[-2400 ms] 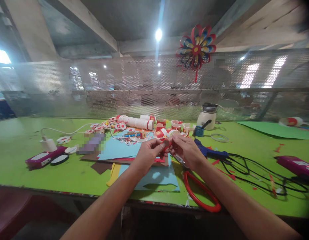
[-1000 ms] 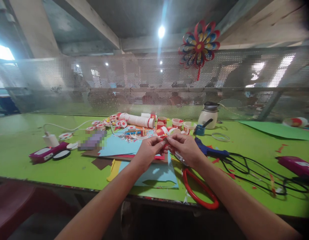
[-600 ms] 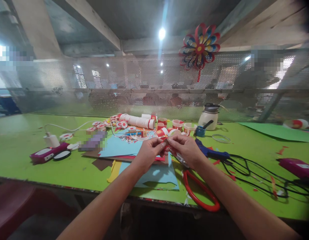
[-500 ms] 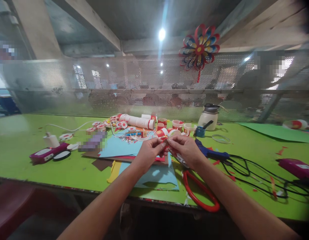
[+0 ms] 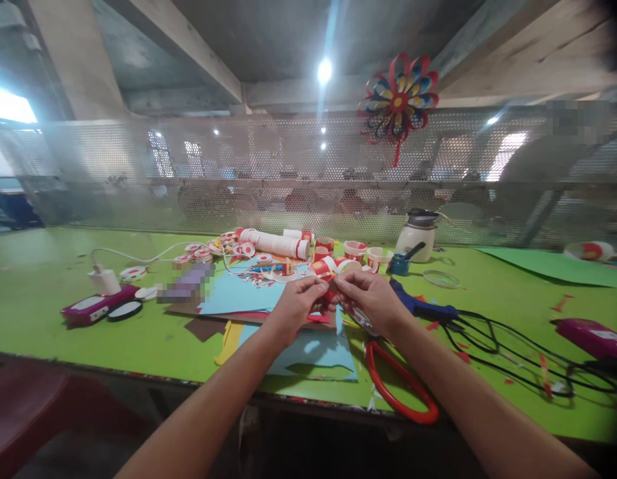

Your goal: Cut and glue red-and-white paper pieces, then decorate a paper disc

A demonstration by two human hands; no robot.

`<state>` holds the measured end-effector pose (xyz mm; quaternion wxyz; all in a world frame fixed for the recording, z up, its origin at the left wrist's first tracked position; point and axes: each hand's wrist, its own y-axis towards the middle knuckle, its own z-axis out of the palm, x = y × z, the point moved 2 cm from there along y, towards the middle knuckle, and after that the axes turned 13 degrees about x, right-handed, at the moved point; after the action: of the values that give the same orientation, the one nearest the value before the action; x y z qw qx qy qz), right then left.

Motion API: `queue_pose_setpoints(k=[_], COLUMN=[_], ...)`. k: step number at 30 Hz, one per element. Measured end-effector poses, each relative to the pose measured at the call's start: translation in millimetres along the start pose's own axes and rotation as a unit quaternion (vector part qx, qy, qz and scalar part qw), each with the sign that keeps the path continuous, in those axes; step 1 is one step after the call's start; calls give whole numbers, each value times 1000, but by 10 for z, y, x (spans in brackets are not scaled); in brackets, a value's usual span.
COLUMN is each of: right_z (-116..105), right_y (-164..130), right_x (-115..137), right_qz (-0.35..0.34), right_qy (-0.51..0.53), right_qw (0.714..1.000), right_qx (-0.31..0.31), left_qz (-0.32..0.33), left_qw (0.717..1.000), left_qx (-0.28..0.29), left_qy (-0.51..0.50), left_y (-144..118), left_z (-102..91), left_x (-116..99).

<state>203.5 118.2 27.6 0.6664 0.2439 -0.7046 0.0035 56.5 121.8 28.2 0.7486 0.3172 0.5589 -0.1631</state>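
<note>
Pinched between both hands over the green bench: a small red paper piece, dead centre, just above the light blue paper sheet. Left hand clamped on its left edge, right hand clamped on its right, fingertips nearly touching, neither nearer. Too small to tell its long axis. Red-handled scissors lying just below the right wrist, blue glue gun just beyond. No readable writing or brand anywhere.

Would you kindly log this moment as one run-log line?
left hand: pinching small red paper piece | right hand: pinching same piece | below: blue paper sheet on green table | red-handled scissors beside right wrist
</note>
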Motion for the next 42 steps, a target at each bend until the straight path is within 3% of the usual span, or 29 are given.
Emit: queue_pose_setpoints(k=[8, 18, 31, 42], right_z=[8, -8, -16, 2], right_y=[7, 18, 28, 17], right_x=[-22, -65, -85, -30], right_qz=[4, -1, 9, 6], right_qy=[13, -5, -20, -14], right_qw=[1000, 1000, 1000, 1000], right_qx=[-3, 25, 16, 8], left_qz=[-27, -37, -37, -22], left_qw=[997, 999, 993, 996], left_qx=[13, -6, -2, 3], left_qy=[-64, 22, 113, 86], left_y=[8, 19, 22, 17], left_z=[-40, -26, -34, -4], left_x=[36, 58, 70, 39])
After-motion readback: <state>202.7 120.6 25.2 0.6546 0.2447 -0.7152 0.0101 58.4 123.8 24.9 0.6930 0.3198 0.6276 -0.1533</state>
